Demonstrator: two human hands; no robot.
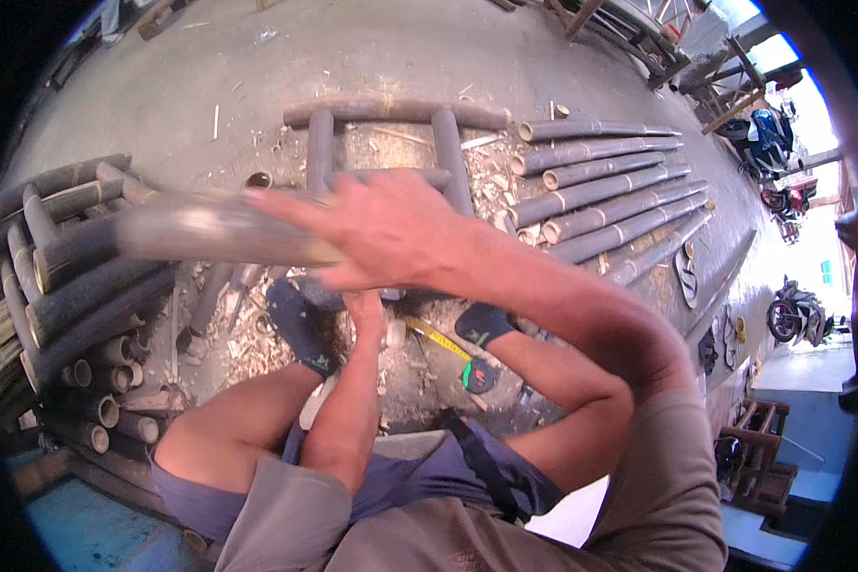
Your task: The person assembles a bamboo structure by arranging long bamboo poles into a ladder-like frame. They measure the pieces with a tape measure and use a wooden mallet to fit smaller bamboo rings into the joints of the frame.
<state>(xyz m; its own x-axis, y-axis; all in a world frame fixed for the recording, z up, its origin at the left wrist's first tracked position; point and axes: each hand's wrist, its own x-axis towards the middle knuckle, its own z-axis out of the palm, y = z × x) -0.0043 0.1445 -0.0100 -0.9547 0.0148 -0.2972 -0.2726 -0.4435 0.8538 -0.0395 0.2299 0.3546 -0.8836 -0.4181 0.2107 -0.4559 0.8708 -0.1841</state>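
My right hand reaches across my body to the left and lies over the near end of a short, thick bamboo pole. The pole is held level in the air and is blurred by motion. The fingers stretch along its top, and the thumb side is hidden. My left hand sits just below the right wrist, between my two dark-socked feet. Its fingers are covered by the right hand. I am seated, knees apart, over ground strewn with wood shavings.
A stack of dark bamboo poles lies at the left. A row of cut poles lies at the right. A bamboo frame rests on the concrete ahead. A yellow tape measure lies by my right foot. Sandals and motorbikes are at the far right.
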